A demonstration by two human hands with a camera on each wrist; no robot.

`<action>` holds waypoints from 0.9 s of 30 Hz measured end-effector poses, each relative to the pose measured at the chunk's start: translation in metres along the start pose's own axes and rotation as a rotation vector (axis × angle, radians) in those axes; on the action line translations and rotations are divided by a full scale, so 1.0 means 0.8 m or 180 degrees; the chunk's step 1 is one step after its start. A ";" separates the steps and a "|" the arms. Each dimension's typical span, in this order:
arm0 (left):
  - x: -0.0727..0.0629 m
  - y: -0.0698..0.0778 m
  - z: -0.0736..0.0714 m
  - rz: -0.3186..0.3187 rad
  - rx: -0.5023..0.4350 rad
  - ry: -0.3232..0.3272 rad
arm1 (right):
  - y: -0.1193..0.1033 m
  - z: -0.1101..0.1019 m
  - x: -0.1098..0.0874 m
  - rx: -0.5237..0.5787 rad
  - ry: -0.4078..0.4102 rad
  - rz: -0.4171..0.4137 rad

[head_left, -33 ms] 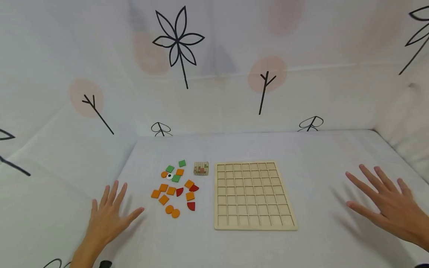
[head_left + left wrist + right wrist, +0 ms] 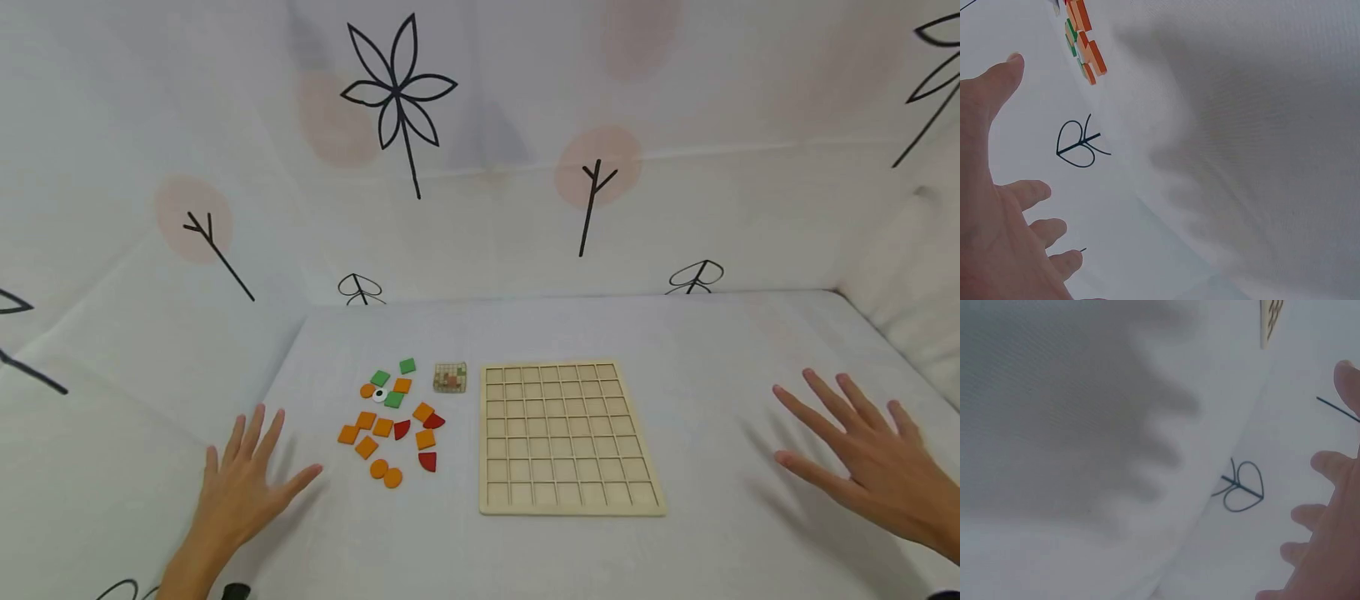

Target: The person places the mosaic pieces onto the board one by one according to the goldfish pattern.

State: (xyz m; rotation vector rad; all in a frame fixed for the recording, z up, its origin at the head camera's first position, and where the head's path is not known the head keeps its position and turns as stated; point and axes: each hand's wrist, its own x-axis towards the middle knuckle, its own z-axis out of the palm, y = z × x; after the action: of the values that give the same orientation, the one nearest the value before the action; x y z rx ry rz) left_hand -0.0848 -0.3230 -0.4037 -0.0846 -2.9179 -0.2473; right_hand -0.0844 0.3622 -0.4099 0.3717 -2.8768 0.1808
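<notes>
- grid board point(image 2: 536, 447) lies flat near the middle of the table point(image 2: 712, 375), pale and beige, its face divided into square cells.
- left hand point(image 2: 243, 483) is spread, fingers straight and thumb held out toward the loose pieces, just beside them; its shadow falls on the white cloth.
- right hand point(image 2: 877, 462) is spread too, fingers apart, over the right part of the table and well apart from the board.
- orange squares point(image 2: 383, 427), seven of them, are scattered between the left hand and the board.
- orange discs point(image 2: 393, 477) number three: two side by side at the near end of the scatter, one farther back.
- white disc point(image 2: 380, 395) with a black dot sits close by that far orange one.
- green squares point(image 2: 407, 366), three in all, lie at the back of the group.
- red quarter-circles point(image 2: 427, 462), also three, are on the side toward the board; one touches an orange square.
- small patterned card point(image 2: 450, 377) lies just beside the board's far left corner.
</notes>
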 end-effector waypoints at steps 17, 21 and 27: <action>0.009 0.006 -0.002 0.0080 -0.0211 -0.0108 | -0.043 -0.008 0.019 0.0466 0.0095 -0.0433; 0.018 0.015 0.006 0.0027 -0.0465 -0.0256 | -0.063 0.001 0.025 0.0725 0.0056 -0.0694; 0.019 0.043 0.022 -0.0007 -0.0884 -0.0329 | -0.093 0.022 0.039 0.1025 -0.0112 -0.0874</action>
State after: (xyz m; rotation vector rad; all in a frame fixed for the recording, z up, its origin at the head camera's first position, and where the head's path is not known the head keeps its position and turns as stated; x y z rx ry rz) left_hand -0.1010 -0.2855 -0.4122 -0.1410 -2.9651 -0.6662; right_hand -0.0978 0.2804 -0.4127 0.8286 -2.7897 0.5941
